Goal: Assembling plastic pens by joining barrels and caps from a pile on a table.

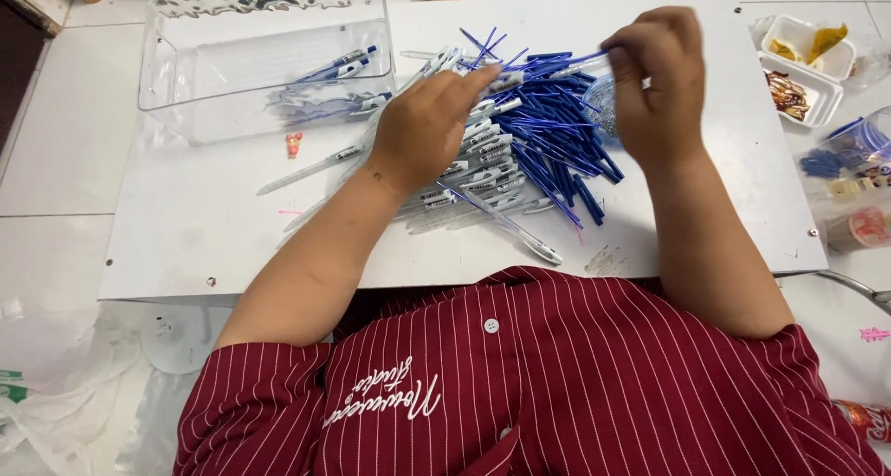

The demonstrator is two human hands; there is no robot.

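So here's the setup: a person in a dark red striped shirt [520, 383] is sitting at a low white desk [186, 225] with a big heap of pen parts in the middle. The clear pen barrels [483, 165] are piled on the near-left side of the heap, and the blue ink refills [557, 133] are fanned out on the right, the two piles overlapping in the middle.

The left hand [427, 128] is resting on top of the barrel pile with its fingers curled around one barrel, tip pointing toward the other hand. The right hand [654, 82] is up over the refills, closed on a thin pen piece [580, 65] that sticks out to the left toward the other hand's barrel. Can't tell if the two pieces are touching.

At the far-left of the desk there's a clear plastic bin [162, 68] with a few assembled pens [339, 68] lying inside. A tiny pink figure [294, 145] sits on the desk just in front of the bin. Off to the right, white food trays [821, 68] and a clear cup of blue caps [840, 156] sit on the floor
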